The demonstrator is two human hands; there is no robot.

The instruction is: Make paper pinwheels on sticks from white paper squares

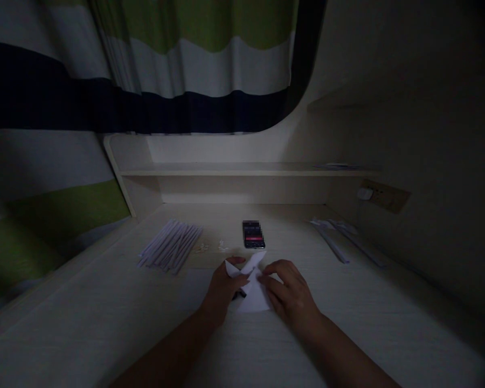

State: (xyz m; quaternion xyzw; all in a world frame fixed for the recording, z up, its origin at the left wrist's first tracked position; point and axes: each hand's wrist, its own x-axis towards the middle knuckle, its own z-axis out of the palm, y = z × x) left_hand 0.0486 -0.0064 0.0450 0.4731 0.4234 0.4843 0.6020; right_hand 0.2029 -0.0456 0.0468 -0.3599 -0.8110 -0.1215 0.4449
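A folded piece of white paper (255,291) is between my two hands over the desk, one pointed flap standing up toward the phone. My left hand (223,285) grips its left side, thumb across the front. At the paper's right edge, the thumb and fingertips of my right hand (289,288) are pinched together on it. Beneath my left thumb a small dark object (241,293) shows; its kind is hidden. What looks like a flat pale sheet (192,285) lies left of my left hand.
A pile of thin rolled paper tubes (172,245) lies at left, with small pale bits (222,246) nearby. Beyond my hands lies a phone (253,235). Several paper strips (331,242) are at right. A shelf (242,173) spans the back; a wall socket (388,196) holds a plug.
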